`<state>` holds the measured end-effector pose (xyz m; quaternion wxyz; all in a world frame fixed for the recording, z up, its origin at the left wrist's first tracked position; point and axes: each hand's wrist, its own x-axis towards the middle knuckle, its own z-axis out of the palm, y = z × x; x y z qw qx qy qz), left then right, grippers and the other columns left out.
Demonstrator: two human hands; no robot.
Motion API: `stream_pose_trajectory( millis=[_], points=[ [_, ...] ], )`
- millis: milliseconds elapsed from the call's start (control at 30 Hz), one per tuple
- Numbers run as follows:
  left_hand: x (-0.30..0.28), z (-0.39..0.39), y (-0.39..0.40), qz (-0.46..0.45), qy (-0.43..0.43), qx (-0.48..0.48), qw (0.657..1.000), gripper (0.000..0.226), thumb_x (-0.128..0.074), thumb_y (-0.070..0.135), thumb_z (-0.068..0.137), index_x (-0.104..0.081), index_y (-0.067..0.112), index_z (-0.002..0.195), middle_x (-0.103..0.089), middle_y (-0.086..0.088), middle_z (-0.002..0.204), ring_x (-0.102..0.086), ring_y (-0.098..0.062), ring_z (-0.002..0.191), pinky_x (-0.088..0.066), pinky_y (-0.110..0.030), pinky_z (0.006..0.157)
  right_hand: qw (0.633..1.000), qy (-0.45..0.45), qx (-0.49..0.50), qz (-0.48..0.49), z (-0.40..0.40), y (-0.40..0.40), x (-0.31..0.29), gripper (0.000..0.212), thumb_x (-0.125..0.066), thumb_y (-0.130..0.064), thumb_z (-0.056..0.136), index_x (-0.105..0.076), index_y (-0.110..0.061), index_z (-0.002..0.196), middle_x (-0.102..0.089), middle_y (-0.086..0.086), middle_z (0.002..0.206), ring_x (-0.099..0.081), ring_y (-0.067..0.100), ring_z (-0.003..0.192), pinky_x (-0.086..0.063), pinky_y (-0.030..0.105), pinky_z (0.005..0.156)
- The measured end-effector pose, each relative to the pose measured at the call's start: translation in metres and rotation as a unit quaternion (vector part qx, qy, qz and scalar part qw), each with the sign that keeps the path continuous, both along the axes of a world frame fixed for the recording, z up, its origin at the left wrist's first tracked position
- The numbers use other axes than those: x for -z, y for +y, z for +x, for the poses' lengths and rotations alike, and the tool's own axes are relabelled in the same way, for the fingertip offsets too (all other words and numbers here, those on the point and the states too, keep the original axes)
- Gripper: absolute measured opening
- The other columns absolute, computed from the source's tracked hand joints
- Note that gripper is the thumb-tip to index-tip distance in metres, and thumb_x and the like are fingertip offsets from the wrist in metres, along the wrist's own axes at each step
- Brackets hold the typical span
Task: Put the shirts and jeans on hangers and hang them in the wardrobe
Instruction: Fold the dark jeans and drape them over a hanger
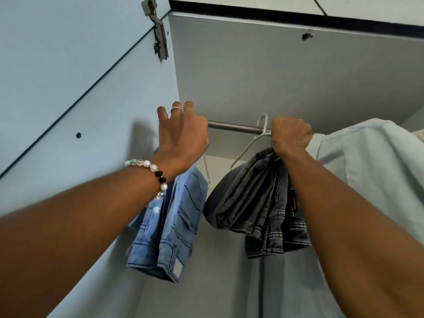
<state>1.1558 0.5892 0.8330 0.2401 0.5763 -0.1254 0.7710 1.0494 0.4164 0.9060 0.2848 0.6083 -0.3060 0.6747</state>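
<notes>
Both forearms fill the near view, reaching up into the pale grey wardrobe (263, 72). Left hand (182, 131), with a beaded bracelet (150, 171), is at the left end of the grey metal rail (238, 127); can't tell if it's grasping anything. Folded light blue jeans (174, 228) hang below it. Right hand (290, 135) is clenched around the white wire hanger (257, 138) carrying folded dark grey jeans (257, 210). Pale blue shirt (371, 171) hangs just right, touching that arm. Bare rail shows between the hands.
</notes>
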Motion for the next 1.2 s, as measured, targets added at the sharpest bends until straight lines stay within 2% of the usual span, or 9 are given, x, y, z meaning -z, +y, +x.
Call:
stream_pose_trajectory(
  millis=[200,300,500,633,733,833,967,1067,1200],
  points=[
    [0.017,0.019,-0.004,0.019,0.028,0.019,0.999,0.019,-0.054,0.021,0.087,-0.068,0.017,0.1,-0.051,-0.009,0.118,-0.04,-0.029,0.118,-0.035,-0.051,0.09,0.999,0.038,-0.017,-0.001,0.027,0.013,0.01,0.03,-0.05,0.001,0.091,-0.064,-0.005,0.117,-0.066,0.016,0.116,-0.062,0.037,0.108,-0.05,0.039,0.08],
    [0.028,0.023,-0.011,0.023,0.045,0.051,0.997,0.021,-0.058,0.019,0.085,-0.067,0.018,0.105,-0.036,-0.013,0.133,-0.028,-0.032,0.127,-0.041,-0.057,0.088,0.994,0.024,-0.106,0.014,0.027,0.016,0.009,0.029,-0.05,0.002,0.091,-0.062,-0.001,0.117,-0.063,0.02,0.118,-0.06,0.039,0.11,-0.051,0.042,0.083],
    [0.045,0.007,-0.011,0.066,0.048,0.156,0.984,0.023,-0.056,0.013,0.086,-0.066,0.012,0.106,-0.027,-0.015,0.141,-0.032,-0.036,0.126,-0.048,-0.054,0.087,0.917,0.034,-0.391,0.063,0.002,0.012,0.011,0.027,-0.071,-0.016,0.08,-0.067,-0.002,0.104,-0.068,0.017,0.107,-0.064,0.031,0.101,-0.052,0.034,0.078],
    [0.057,-0.009,-0.009,0.096,0.071,0.157,0.98,0.026,-0.059,0.013,0.083,-0.068,0.013,0.107,-0.03,-0.018,0.142,-0.047,-0.039,0.117,-0.047,-0.048,0.094,0.866,0.077,-0.492,0.034,-0.015,0.008,0.041,0.057,-0.073,-0.023,0.082,-0.051,-0.018,0.134,-0.062,0.013,0.122,-0.058,0.028,0.113,-0.047,0.036,0.099],
    [0.072,-0.033,-0.008,0.127,0.108,0.171,0.971,0.03,-0.056,0.014,0.085,-0.065,0.016,0.114,-0.036,-0.014,0.137,-0.052,-0.036,0.112,-0.048,-0.047,0.093,0.854,0.11,-0.507,0.023,-0.038,0.006,0.067,0.063,-0.068,-0.015,0.087,-0.038,-0.022,0.143,-0.062,0.011,0.122,-0.057,0.025,0.113,-0.046,0.032,0.096],
    [0.092,-0.061,-0.005,0.145,0.137,0.189,0.961,0.031,-0.053,0.016,0.087,-0.062,0.02,0.117,-0.039,-0.01,0.13,-0.056,-0.033,0.103,-0.049,-0.045,0.088,0.841,0.121,-0.526,0.034,-0.06,0.005,0.097,0.059,-0.065,-0.013,0.09,-0.039,-0.021,0.142,-0.064,0.007,0.112,-0.059,0.019,0.104,-0.045,0.027,0.085],
    [0.137,-0.097,0.001,0.17,0.121,0.196,0.958,0.03,-0.051,0.017,0.089,-0.063,0.023,0.116,-0.047,-0.007,0.117,-0.058,-0.028,0.096,-0.051,-0.042,0.083,0.817,0.114,-0.563,0.055,-0.083,0.0,0.147,0.05,-0.064,-0.011,0.09,-0.044,-0.019,0.135,-0.06,-0.004,0.089,-0.059,0.014,0.089,-0.051,0.03,0.083],
    [0.178,-0.121,0.013,0.181,0.13,0.207,0.953,0.028,-0.051,0.016,0.09,-0.064,0.024,0.113,-0.051,-0.004,0.108,-0.059,-0.026,0.093,-0.049,-0.038,0.079,0.793,0.097,-0.595,0.091,-0.093,0.0,0.191,0.046,-0.063,-0.007,0.09,-0.048,-0.018,0.132,-0.065,0.0,0.085,-0.062,0.01,0.081,-0.054,0.025,0.077],
    [0.218,-0.15,0.039,0.178,0.171,0.243,0.938,0.029,-0.053,0.011,0.086,-0.067,0.024,0.108,-0.06,-0.003,0.096,-0.06,-0.025,0.09,-0.05,-0.037,0.077,0.774,0.072,-0.613,0.136,-0.109,0.015,0.239,0.038,-0.063,-0.006,0.086,-0.054,-0.02,0.12,-0.068,-0.007,0.076,-0.066,0.015,0.088,-0.053,0.04,0.088]
  ],
)
